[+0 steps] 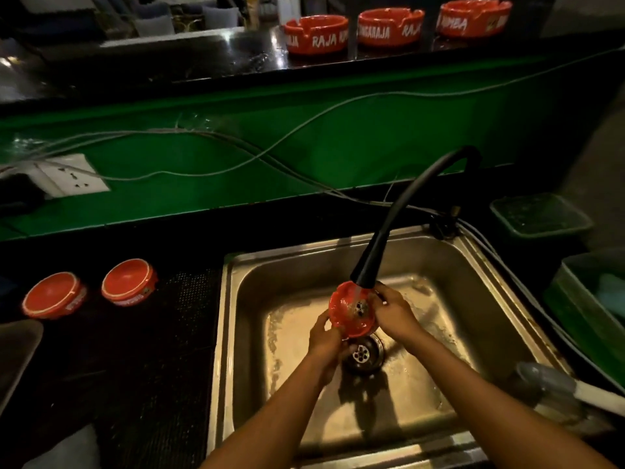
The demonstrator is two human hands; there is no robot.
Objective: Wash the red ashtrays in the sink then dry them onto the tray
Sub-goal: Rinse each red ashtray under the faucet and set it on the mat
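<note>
Both hands hold one red ashtray [350,311] over the steel sink [250,299], under water running from the black flexible tap [375,252]. My left hand [326,340] grips its near left rim. My right hand [394,313] grips its right side, fingers at the bowl. Two red ashtrays [54,294] [129,282] lie upside down on the dark mat-like tray [135,367] left of the sink. Three more red ashtrays [316,33] [390,27] [475,18] stand upright on the high black counter at the back.
Loose grey cables [270,150] run along the green wall, past a white socket [72,177]. Green plastic tubs [541,214] [588,306] stand right of the sink. The drain [363,353] lies below the held ashtray. A grey-and-white object [558,390] rests at the sink's right edge.
</note>
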